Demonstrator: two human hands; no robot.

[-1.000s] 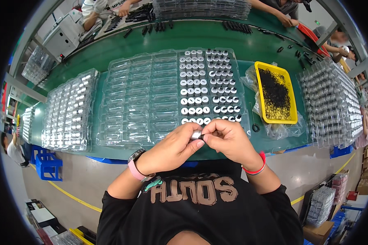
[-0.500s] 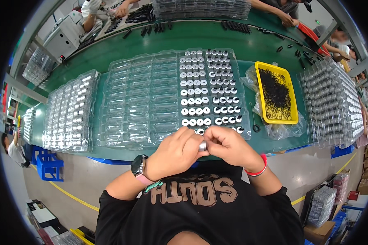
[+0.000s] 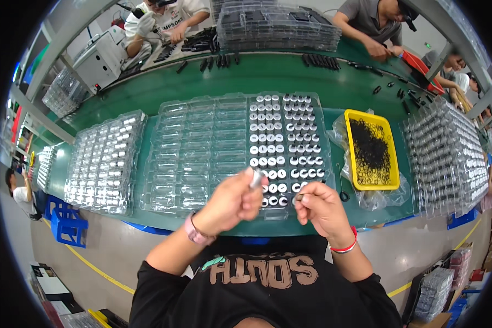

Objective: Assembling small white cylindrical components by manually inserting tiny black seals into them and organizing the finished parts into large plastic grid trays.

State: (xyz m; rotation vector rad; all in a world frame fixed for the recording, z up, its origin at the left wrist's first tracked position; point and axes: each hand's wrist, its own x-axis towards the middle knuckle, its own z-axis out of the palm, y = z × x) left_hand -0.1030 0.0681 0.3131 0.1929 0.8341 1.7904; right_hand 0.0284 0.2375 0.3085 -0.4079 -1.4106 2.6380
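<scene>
My left hand (image 3: 232,201) is closed round a silver metal cylinder (image 3: 256,177), its end sticking up past the fingers. To its right, my right hand (image 3: 323,209) pinches a small dark piece (image 3: 299,198) between thumb and fingertips; its kind is too small to make out. Both hands hover above the near edge of a clear plastic tray (image 3: 202,104). Rows of upright white-topped cylinders (image 3: 269,138) fill the tray's right part. On some of them, further right, black pieces (image 3: 303,124) show at the top. The tray's left compartments hold nothing.
A yellow bin (image 3: 389,183) of black rings (image 3: 369,143) stands right of the tray, with scissors (image 3: 344,195) beside it. Stacked trays of silver cylinders flank the work area at left (image 3: 106,164) and right (image 3: 448,153). Co-workers sit across the green table (image 3: 147,82).
My hands, together on a silver piece before, have moved apart. The left now raises the silver cylinder, and the right holds a small dark piece. The whole scene has shifted lower in view.
</scene>
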